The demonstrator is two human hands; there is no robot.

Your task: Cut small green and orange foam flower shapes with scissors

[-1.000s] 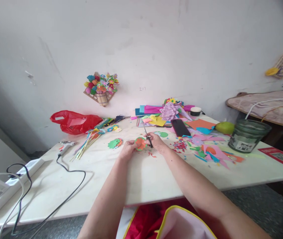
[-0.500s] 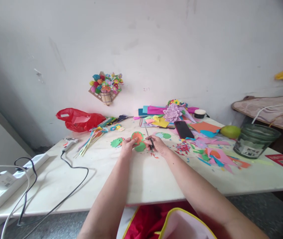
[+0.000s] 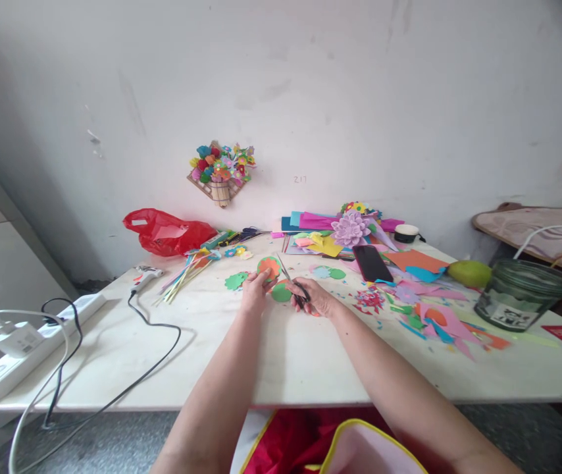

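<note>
My left hand (image 3: 256, 288) pinches an orange flower cutout with a green round piece (image 3: 268, 267) at its edge, held just above the table. In my right hand (image 3: 312, 296) is a pair of black-handled scissors (image 3: 283, 266), its blades pointing up and left beside the cutout. A green disc (image 3: 281, 292) lies between my hands. Left of my left hand rests a green scalloped piece (image 3: 236, 281). Beyond my right hand are a light blue flower (image 3: 320, 272) and another green disc (image 3: 337, 273).
Foam scraps (image 3: 439, 319), a phone (image 3: 372, 263), a green mango (image 3: 469, 273) and a jar (image 3: 522, 296) are on the right. To the left are a red bag (image 3: 168, 232), strips (image 3: 189, 273), a glue gun (image 3: 147, 279) with its cable, and a power strip (image 3: 39, 345).
The view has shifted a little left. My right hand has turned the scissors, whose blades now lean further left toward the cutout. My left hand still holds the orange and green piece.
</note>
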